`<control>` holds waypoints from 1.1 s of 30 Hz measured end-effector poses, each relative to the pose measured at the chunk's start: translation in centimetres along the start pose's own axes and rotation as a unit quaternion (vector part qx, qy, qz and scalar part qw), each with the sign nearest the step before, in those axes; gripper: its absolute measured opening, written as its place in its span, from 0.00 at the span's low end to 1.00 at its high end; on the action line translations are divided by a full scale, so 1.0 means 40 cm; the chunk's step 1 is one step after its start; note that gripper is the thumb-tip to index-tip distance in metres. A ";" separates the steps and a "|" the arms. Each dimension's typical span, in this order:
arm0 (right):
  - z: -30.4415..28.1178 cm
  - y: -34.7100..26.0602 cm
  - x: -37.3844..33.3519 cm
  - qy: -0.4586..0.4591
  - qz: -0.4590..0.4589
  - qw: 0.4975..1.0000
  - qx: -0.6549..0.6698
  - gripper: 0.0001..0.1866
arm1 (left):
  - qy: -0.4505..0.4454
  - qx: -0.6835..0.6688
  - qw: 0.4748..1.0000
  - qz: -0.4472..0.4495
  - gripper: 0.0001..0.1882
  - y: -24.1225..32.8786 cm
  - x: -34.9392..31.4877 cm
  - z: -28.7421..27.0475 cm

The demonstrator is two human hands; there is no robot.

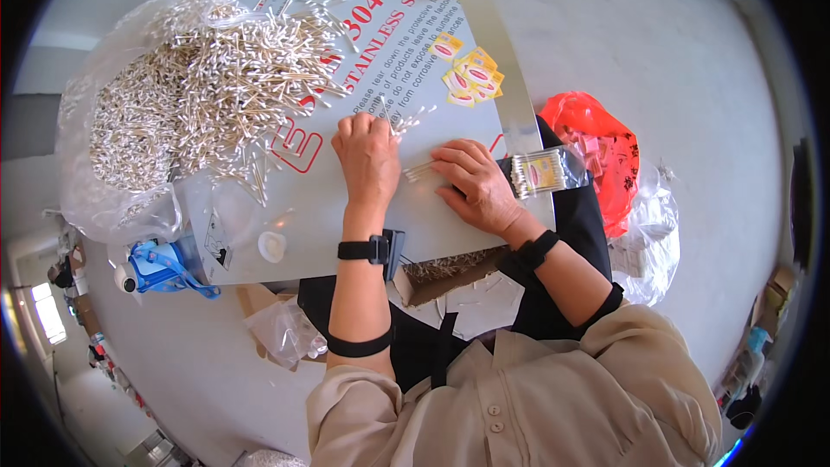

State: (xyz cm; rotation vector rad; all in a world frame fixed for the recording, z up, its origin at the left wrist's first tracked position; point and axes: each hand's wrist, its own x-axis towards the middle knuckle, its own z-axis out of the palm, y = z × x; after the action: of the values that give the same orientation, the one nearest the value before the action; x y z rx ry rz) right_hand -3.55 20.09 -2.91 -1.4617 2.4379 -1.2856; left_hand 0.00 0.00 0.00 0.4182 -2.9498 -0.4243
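My left hand [367,160] is closed, its fingers curled down onto the table beside a few loose cotton swabs [410,121]; a swab sticks up by its fingertips, which are partly hidden. To its right, my right hand [471,180] bends its fingers over a small bundle of cotton swabs [420,172], whose sticks poke out to the left. Just beyond the right wrist, a clear packet of cotton swabs [538,173] with a yellow and white card lies at the table edge. A huge heap of loose cotton swabs [225,78] spills from a clear plastic bag [78,164] on the left.
Yellow and white cards [474,78] lie on the film-covered table [346,233]. A red bag [596,156] and a clear bag [648,238] sit at right. A blue-strapped bottle [156,268] is at left, a white lid [271,246] nearby. An open cardboard box [450,281] holds swabs by my lap.
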 end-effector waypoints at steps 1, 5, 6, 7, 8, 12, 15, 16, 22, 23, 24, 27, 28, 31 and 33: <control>0.000 0.000 0.002 0.021 0.008 1.000 0.016 0.28 | -0.001 -0.022 1.000 0.008 0.21 0.010 -0.011 -0.004; -0.020 -0.013 0.025 0.120 0.067 0.990 0.008 0.28 | 0.071 -0.070 0.994 0.045 0.22 -0.003 -0.059 -0.008; -0.024 -0.006 0.041 0.116 0.068 0.991 0.003 0.29 | 0.057 -0.073 0.995 0.047 0.26 -0.024 -0.063 -0.017; -0.031 -0.002 0.058 0.116 0.069 0.991 0.003 0.29 | 0.056 -0.074 0.995 0.047 0.26 -0.037 -0.066 -0.026; -0.037 0.000 0.078 0.085 0.051 0.995 -0.017 0.29 | 0.050 -0.066 0.995 0.050 0.28 -0.048 -0.069 -0.033; -0.010 0.027 0.156 0.012 0.091 0.996 0.010 0.29 | 0.029 -0.058 0.996 0.060 0.32 -0.044 -0.065 -0.041; -0.004 0.020 0.196 -0.033 0.136 0.990 -0.031 0.26 | 0.031 -0.039 0.996 0.075 0.28 -0.021 -0.068 -0.021; -0.006 0.014 0.202 -0.034 0.135 0.990 -0.030 0.26 | 0.040 -0.031 0.996 0.078 0.25 -0.019 -0.072 -0.012; -0.005 0.039 0.163 -0.071 0.062 0.983 -0.156 0.11 | 0.104 -0.082 0.990 0.056 0.10 -0.012 -0.103 0.010; -0.004 0.044 0.153 -0.066 0.038 0.984 -0.159 0.09 | 0.105 -0.083 0.989 0.055 0.10 -0.012 -0.106 0.011; -0.008 0.042 0.144 -0.062 0.014 0.985 -0.163 0.07 | 0.106 -0.082 0.989 0.057 0.10 -0.011 -0.109 0.010; -0.034 0.040 0.115 -0.059 -0.024 0.978 -0.201 0.03 | 0.104 -0.085 0.989 0.060 0.10 -0.017 -0.123 0.005; -0.044 0.046 0.107 -0.060 -0.024 0.977 -0.202 0.03 | 0.101 -0.087 0.989 0.062 0.10 -0.023 -0.128 0.002; -0.068 0.056 0.091 -0.073 0.034 0.973 -0.215 0.03 | 0.096 -0.087 0.990 0.059 0.10 -0.041 -0.146 -0.007; -0.076 0.057 0.090 -0.072 0.077 0.970 -0.219 0.03 | 0.096 -0.086 0.990 0.056 0.10 -0.043 -0.153 -0.006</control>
State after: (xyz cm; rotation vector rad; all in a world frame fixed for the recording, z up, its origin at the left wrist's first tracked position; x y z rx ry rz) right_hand -8.44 19.85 -1.05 -1.3439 2.7829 -0.6122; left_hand 6.33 0.12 -0.84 0.2540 -2.7065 -0.5838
